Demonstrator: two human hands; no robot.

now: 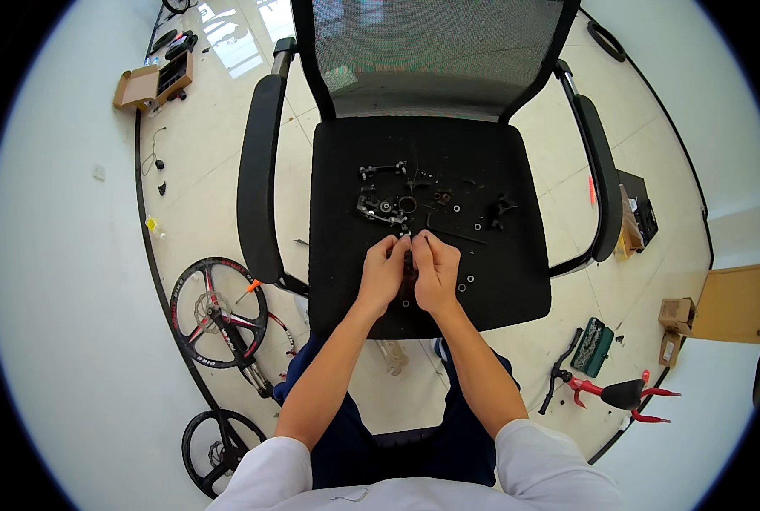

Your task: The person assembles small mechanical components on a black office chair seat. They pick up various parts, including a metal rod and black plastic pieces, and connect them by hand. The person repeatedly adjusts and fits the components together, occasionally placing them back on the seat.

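My left hand (382,274) and my right hand (436,271) meet over the front half of a black chair seat (342,285). Both have fingers closed in a pinch, thumbs nearly touching. A small silver bit (405,230) shows at the left fingertips; whatever else they hold is hidden. Just beyond lie a dark metal linkage (367,207), a round ring (407,204) and a bar-shaped metal part (382,169). An L-shaped hex key (461,235) rests right of my fingers. Farther right sits a black branched part (501,210). Several small washers, one a pale washer (470,278), are scattered about.
Armrests flank the seat, a left armrest (259,170) and a right armrest (600,179); a mesh backrest (435,60) rises behind. On the floor are a spoked wheel (194,341), an open cardboard box (139,88), a green toolbox (592,347) and a red bike frame (586,387).
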